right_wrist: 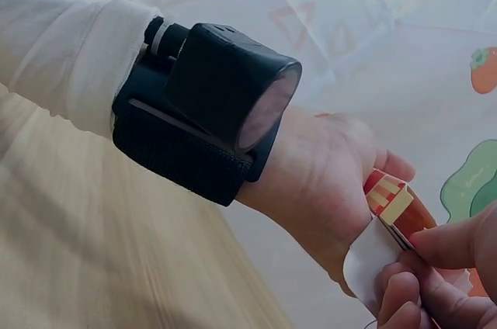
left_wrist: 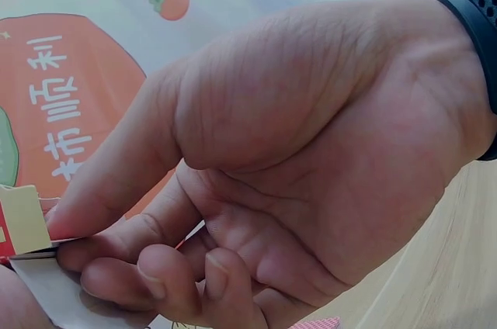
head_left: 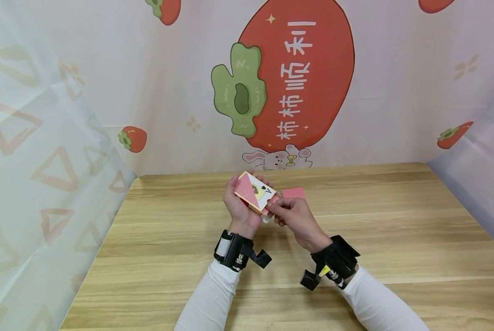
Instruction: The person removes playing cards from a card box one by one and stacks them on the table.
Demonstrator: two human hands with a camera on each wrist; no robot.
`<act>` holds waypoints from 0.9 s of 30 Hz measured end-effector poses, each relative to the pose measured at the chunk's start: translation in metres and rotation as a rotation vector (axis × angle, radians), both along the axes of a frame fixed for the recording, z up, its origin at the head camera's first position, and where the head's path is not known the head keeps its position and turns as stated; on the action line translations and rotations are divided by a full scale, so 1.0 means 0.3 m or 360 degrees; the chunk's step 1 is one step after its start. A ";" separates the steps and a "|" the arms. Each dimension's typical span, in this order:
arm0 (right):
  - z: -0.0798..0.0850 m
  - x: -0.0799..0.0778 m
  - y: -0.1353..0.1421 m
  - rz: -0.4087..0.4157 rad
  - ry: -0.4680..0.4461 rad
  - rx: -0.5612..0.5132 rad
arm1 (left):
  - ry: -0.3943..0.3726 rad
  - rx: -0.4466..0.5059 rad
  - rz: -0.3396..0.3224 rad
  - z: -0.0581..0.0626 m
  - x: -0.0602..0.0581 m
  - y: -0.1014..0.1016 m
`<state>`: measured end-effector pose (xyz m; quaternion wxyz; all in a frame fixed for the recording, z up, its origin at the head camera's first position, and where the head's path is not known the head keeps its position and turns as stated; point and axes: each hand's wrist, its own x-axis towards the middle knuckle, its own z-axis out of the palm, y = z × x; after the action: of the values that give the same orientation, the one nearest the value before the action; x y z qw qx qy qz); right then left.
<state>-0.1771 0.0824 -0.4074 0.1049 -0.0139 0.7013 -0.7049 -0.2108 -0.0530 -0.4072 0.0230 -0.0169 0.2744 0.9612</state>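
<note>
My left hand (head_left: 244, 214) holds a playing card box (head_left: 255, 191) with a red pattern and an ace of spades on its face. It lies tilted across the palm, fingers behind it and thumb along its side. At the box's near right end, my right hand (head_left: 298, 220) pinches the edge with thumb and forefinger. In the left wrist view the right hand (left_wrist: 295, 127) has its other fingers curled beneath a white flap (left_wrist: 66, 290). A pale yellow tab (right_wrist: 397, 209) of the box shows in the right wrist view. What lies inside the box is hidden.
Partly behind my right hand, a red-patterned stack of cards (head_left: 294, 193) lies on the wooden table (head_left: 168, 248). A printed cloth (head_left: 383, 92) stands along the back and both sides. Each wrist wears a black strap with a camera.
</note>
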 end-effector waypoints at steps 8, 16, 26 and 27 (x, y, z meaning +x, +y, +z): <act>0.000 -0.007 0.015 0.0086 -0.0042 -0.0033 | -0.0041 0.0052 -0.0005 0.004 -0.002 -0.007; 0.007 -0.013 0.031 0.0140 -0.0057 -0.0034 | -0.0054 0.0046 0.0001 0.005 -0.002 -0.010; 0.020 -0.020 0.052 0.0245 -0.0050 -0.0001 | -0.0074 0.0065 0.0008 -0.001 -0.005 -0.016; 0.022 -0.021 0.054 0.0254 -0.0046 0.0019 | -0.0076 0.0065 0.0010 -0.002 -0.005 -0.017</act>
<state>-0.1834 0.0985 -0.4007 0.1709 -0.0592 0.7005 -0.6903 -0.2124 -0.0580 -0.4077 0.0268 -0.0404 0.2541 0.9660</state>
